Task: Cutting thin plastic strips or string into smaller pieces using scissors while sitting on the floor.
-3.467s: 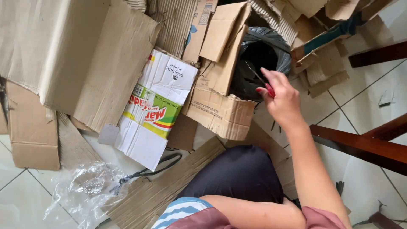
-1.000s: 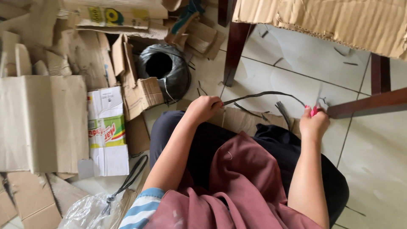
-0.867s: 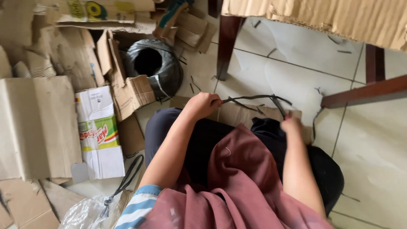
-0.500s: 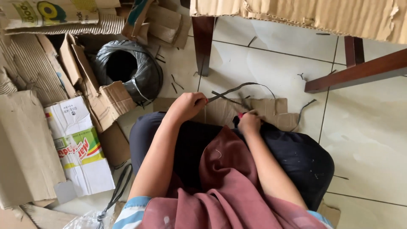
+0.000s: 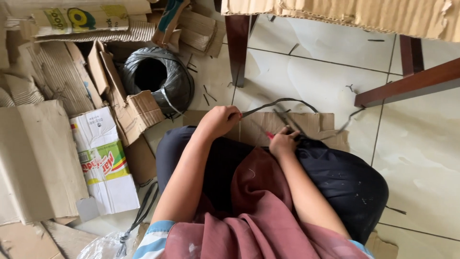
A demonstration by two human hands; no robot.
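My left hand (image 5: 219,121) pinches the black strap (image 5: 280,102) taut so my right hand (image 5: 283,142), clamped on red-handled cutters (image 5: 271,136), can reach it above the cardboard sheet (image 5: 314,123).

At centre frame the left hand (image 5: 219,121) pinches one end of a dark strap (image 5: 282,101) that arcs right, while the right hand (image 5: 283,142) grips a red-handled tool (image 5: 271,136) beside it. A black strap coil (image 5: 158,80) sits upper left among flattened cardboard boxes (image 5: 43,158)

Home workroom; cardboard scraps (image 5: 43,158), tiled floor (image 5: 421,158)
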